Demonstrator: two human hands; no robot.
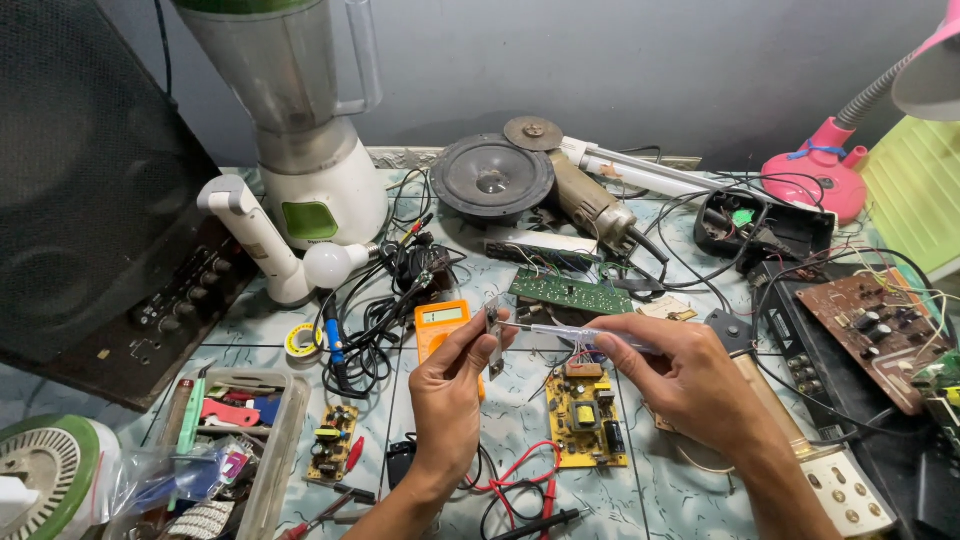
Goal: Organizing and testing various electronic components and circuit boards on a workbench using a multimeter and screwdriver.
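Left hand [447, 395] and right hand [690, 385] pinch a thin clear tube [570, 333] by its ends, fingers clamped, above the yellow board [585, 415]. Judged light, stiff, fragile: grip ends only. Multimeter [440, 325] lies beyond; speaker [492, 178] far.

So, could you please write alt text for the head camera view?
The left hand and right hand hold a thin clear tube between them over a cluttered workbench, above a yellow circuit board, beside an orange multimeter and a white blender.
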